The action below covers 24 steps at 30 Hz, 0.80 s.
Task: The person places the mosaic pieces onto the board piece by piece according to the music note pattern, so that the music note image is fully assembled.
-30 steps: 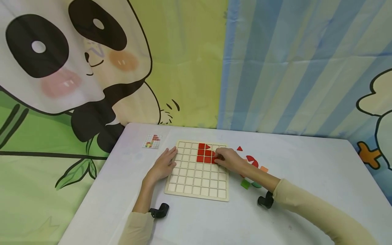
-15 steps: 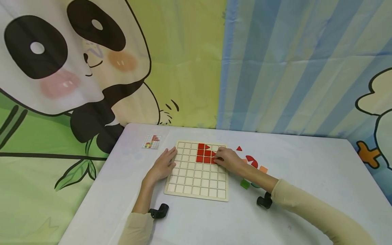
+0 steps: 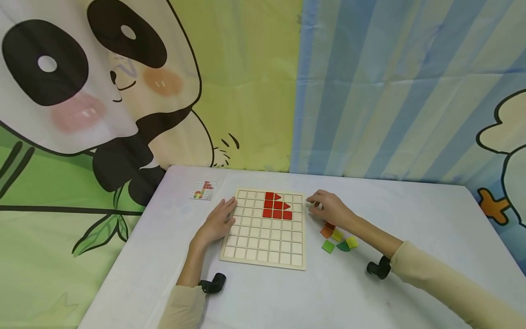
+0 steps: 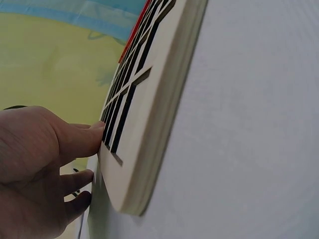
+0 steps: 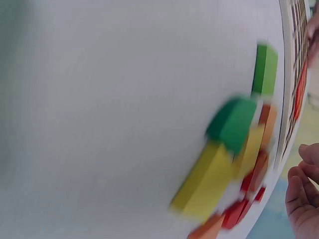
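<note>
My left hand (image 3: pixel 216 222) rests at the left edge of a pale wooden grid board (image 3: pixel 263 266), its fingers fairly straight; in the left wrist view the thumb touches the board's rim. Red squares (image 3: pixel 268 213) and two red triangles (image 3: pixel 286 206) lie in the upper middle cells, in three rows. Just right of the board, my right hand (image 3: pixel 330 209) hovers low over the table with loosely bent fingers. No held piece shows between its fingertips. The hand and forearm cover some loose pieces in the head view; red pieces (image 5: pixel 233 214) show in the right wrist view.
Loose orange (image 3: pixel 326 232), yellow (image 3: pixel 351 242) and green (image 3: pixel 328 246) blocks, with a dark green rounded one (image 3: pixel 343 246), lie right of the board. A small pattern card (image 3: pixel 203 190) lies at the back left of the white table (image 3: pixel 263 301). A printed curtain (image 3: pixel 255 87) hangs behind.
My right hand has left the board and moved right, over the loose red pieces. The red triangle and square it covered now show on the board. My left hand has stayed put.
</note>
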Each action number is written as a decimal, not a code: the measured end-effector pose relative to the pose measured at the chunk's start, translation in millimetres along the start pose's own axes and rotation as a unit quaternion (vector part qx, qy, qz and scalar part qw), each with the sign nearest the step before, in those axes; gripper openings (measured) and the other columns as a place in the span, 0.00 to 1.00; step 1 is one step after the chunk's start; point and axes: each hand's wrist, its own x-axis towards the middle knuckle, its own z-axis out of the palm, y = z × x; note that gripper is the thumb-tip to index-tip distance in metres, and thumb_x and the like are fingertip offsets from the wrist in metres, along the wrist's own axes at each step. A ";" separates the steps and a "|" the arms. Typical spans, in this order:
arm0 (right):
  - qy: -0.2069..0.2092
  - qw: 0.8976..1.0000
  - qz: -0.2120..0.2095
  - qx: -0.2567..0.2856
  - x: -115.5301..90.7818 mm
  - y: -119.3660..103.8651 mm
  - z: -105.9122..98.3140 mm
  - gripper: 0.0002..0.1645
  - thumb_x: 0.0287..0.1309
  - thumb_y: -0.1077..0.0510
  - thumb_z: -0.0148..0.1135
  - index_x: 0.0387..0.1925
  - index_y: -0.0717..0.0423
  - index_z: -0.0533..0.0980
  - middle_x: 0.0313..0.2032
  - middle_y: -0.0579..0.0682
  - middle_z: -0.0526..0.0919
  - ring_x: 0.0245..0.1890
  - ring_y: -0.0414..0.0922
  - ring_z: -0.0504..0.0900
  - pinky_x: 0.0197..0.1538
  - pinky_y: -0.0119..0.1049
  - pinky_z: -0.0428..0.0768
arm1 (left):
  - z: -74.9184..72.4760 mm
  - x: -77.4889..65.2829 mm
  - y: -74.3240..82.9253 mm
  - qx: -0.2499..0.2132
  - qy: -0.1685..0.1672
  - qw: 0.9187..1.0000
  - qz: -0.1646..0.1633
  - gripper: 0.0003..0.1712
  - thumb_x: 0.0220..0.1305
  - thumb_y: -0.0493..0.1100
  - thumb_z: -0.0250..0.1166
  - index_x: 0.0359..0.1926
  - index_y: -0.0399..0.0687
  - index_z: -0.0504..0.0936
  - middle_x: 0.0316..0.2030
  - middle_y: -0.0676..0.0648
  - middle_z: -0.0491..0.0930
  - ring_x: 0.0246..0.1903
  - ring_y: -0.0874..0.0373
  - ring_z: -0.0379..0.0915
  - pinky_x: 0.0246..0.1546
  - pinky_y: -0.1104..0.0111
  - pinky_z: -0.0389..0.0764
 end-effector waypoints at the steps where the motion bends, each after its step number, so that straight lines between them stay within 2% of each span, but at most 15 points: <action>1: 0.004 1.000 0.013 0.000 -0.4 4.6 -2.9 0.16 0.58 0.62 0.65 0.48 0.64 0.81 0.42 0.56 0.83 0.39 0.48 0.82 0.39 0.37 0.84 | -0.1 0.0 0.1 -0.001 0.000 1.000 -0.001 0.33 0.70 0.37 0.54 0.73 0.43 0.58 0.76 0.46 0.50 0.77 0.43 0.34 0.74 0.42 0.42; 7: 0.012 0.998 0.061 -0.007 -0.6 26.6 -14.0 0.18 0.58 0.62 0.66 0.50 0.65 0.80 0.42 0.58 0.82 0.41 0.51 0.82 0.42 0.42 0.84 | -0.1 -0.6 1.1 -0.008 0.001 1.000 -0.005 0.33 0.70 0.37 0.55 0.73 0.43 0.58 0.76 0.47 0.51 0.77 0.44 0.34 0.75 0.43 0.42; 14: 0.001 0.995 0.093 -0.022 2.4 37.0 -15.0 0.22 0.56 0.57 0.68 0.50 0.67 0.80 0.43 0.60 0.81 0.41 0.51 0.80 0.46 0.46 0.83 | 0.5 -1.1 1.1 0.000 0.001 1.000 0.001 0.33 0.69 0.36 0.55 0.73 0.42 0.58 0.76 0.46 0.51 0.77 0.42 0.35 0.74 0.42 0.42; 21: -0.013 0.994 0.105 -0.038 8.9 43.5 -7.5 0.20 0.56 0.53 0.69 0.45 0.63 0.82 0.39 0.57 0.80 0.36 0.47 0.73 0.41 0.40 0.78 | 0.9 -0.6 0.9 0.009 -0.001 1.000 0.006 0.33 0.70 0.37 0.55 0.73 0.42 0.58 0.76 0.45 0.51 0.77 0.42 0.35 0.74 0.42 0.43; 24: -0.014 0.994 0.105 -0.041 10.5 42.7 -7.0 0.20 0.56 0.52 0.69 0.44 0.63 0.82 0.39 0.57 0.80 0.35 0.47 0.73 0.42 0.41 0.78 | 0.1 -1.1 1.5 0.011 0.001 1.000 0.006 0.33 0.69 0.37 0.55 0.73 0.41 0.58 0.76 0.45 0.51 0.77 0.42 0.35 0.74 0.42 0.43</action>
